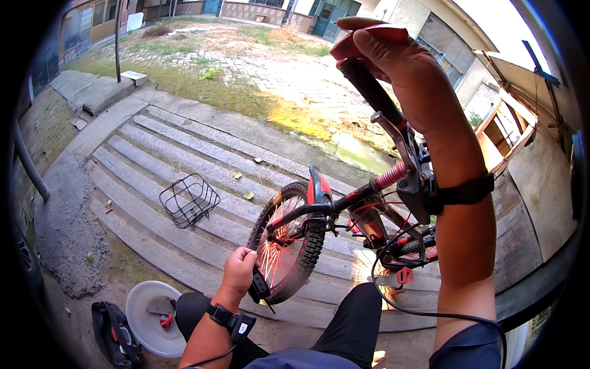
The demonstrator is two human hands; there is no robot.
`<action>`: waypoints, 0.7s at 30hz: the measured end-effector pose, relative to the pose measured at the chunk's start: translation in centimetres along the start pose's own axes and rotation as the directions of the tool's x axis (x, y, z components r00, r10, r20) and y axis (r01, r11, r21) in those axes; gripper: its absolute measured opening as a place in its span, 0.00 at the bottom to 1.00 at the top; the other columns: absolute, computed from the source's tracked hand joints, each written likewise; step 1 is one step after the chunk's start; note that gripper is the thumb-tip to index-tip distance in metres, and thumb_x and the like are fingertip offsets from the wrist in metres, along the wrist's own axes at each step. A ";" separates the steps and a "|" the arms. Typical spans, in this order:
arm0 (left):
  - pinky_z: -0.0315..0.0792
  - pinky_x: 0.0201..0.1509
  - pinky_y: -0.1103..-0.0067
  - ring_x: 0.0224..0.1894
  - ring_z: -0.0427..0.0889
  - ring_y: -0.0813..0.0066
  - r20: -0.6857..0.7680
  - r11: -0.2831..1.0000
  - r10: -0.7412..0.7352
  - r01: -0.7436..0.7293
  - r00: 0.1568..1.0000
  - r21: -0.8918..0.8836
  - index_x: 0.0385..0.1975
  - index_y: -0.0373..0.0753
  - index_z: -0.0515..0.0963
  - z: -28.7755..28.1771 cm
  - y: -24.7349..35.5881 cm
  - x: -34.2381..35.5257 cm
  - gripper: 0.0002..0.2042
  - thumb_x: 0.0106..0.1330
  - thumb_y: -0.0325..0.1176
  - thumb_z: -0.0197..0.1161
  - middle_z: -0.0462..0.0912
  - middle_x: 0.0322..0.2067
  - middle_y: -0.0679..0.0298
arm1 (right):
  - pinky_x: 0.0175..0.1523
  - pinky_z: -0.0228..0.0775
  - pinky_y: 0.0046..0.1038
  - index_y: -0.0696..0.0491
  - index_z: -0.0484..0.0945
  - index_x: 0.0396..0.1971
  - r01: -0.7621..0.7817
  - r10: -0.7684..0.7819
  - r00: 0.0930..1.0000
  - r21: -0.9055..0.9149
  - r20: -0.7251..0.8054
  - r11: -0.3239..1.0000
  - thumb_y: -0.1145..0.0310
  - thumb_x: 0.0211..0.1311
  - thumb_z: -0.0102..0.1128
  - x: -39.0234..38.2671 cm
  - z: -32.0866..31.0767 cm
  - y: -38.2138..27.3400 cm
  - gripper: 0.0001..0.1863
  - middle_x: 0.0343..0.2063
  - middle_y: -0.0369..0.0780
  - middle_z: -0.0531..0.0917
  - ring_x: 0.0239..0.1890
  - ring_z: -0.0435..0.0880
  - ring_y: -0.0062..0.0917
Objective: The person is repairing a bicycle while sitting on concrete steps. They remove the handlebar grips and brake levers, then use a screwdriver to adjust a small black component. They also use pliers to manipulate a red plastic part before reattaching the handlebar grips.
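Observation:
In front of me stands a bicycle with a red-and-black front fender (318, 187) and a knobby front wheel (312, 243) with orange-red spokes. My right hand (393, 56) is raised by the end of the black handlebar grip (367, 86), with its fingers closed around a red, flat-sided piece (388, 32) whose kind I cannot make out. My left hand (238, 270) is closed beside the front wheel's near left side. A small black box (259, 285) sits against it, and what the fingers hold is hidden.
A black wire basket (189, 200) lies on the stone steps (144, 178) to the left. Low at the left are a white basin (150, 329) with a red-handled tool (165, 321) inside and a black bag (115, 335). A cable (418, 313) runs along my right arm.

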State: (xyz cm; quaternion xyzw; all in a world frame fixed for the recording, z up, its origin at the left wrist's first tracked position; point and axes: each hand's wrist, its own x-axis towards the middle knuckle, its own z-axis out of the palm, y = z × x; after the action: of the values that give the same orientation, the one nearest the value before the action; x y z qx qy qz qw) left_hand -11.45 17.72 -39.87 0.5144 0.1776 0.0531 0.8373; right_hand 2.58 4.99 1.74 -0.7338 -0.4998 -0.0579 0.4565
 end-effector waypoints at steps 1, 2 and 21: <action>0.72 0.29 0.82 0.23 0.75 0.81 -0.003 1.000 -0.018 0.018 1.000 -0.011 0.31 0.35 0.73 0.1 0.3 -0.2 0.07 0.68 0.31 0.55 0.78 0.23 0.65 | 0.60 0.71 0.25 0.55 0.75 0.57 -0.020 0.021 1.000 0.030 -0.016 0.999 0.56 0.72 0.54 -0.1 0.0 -0.3 0.22 0.42 0.39 0.85 0.48 0.84 0.23; 0.72 0.28 0.81 0.22 0.76 0.80 -0.003 1.000 0.005 -0.005 1.000 0.006 0.32 0.35 0.73 0.0 -0.1 -0.1 0.07 0.68 0.31 0.55 0.78 0.22 0.65 | 0.60 0.71 0.26 0.56 0.75 0.57 0.008 -0.008 0.999 -0.006 -0.031 1.000 0.55 0.72 0.53 -0.1 -0.1 -0.5 0.23 0.42 0.41 0.85 0.49 0.84 0.25; 0.75 0.29 0.79 0.23 0.79 0.74 0.150 0.990 0.053 -0.032 0.987 -0.140 0.34 0.35 0.71 0.1 2.5 -8.1 0.06 0.70 0.32 0.54 0.78 0.24 0.62 | 0.45 0.81 0.35 0.60 0.73 0.51 -0.143 0.155 0.988 0.274 -0.022 0.951 0.51 0.71 0.52 -17.0 5.9 -2.4 0.25 0.40 0.51 0.84 0.39 0.87 0.38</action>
State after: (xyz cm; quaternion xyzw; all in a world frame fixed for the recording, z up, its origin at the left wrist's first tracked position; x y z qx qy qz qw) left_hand -18.75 16.58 -35.67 0.4620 0.0975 0.0434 0.8805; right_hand -9.86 -2.07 -9.39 -0.6984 -0.4361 0.0299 0.5667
